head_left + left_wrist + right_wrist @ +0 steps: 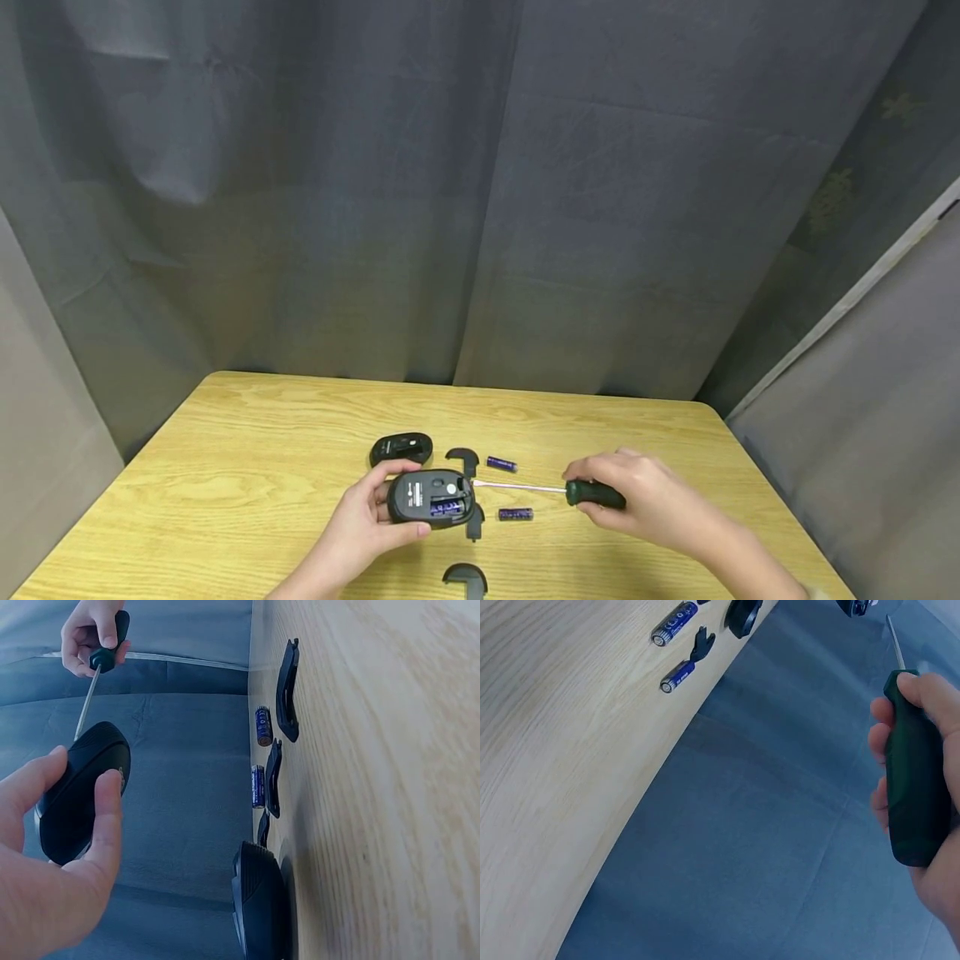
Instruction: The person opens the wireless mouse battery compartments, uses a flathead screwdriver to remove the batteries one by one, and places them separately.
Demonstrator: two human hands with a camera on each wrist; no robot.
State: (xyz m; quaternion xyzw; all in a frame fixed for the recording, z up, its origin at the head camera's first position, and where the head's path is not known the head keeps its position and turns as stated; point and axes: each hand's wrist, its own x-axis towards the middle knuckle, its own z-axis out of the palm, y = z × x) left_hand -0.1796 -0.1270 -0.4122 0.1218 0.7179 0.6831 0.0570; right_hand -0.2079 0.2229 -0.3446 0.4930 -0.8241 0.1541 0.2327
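Note:
My left hand (358,518) grips a black computer mouse (411,497) by its sides, its underside turned up toward the head camera. A blue battery (447,507) lies in the mouse's uncovered compartment. In my right hand (648,500) is a screwdriver with a dark green handle (916,772). Its metal shaft (521,486) points left, and the tip is right at the mouse's near end. The left wrist view shows the mouse (84,791) held between thumb and fingers, above the table, with the shaft meeting its top end.
A second black mouse (401,448) lies on the wooden table (262,467) behind the left hand. Black curved covers (465,575) lie below, beside and behind the held mouse. Two blue batteries, one farther back (502,463) and one nearer (515,515), lie between the hands. Grey curtains (480,208) surround the table.

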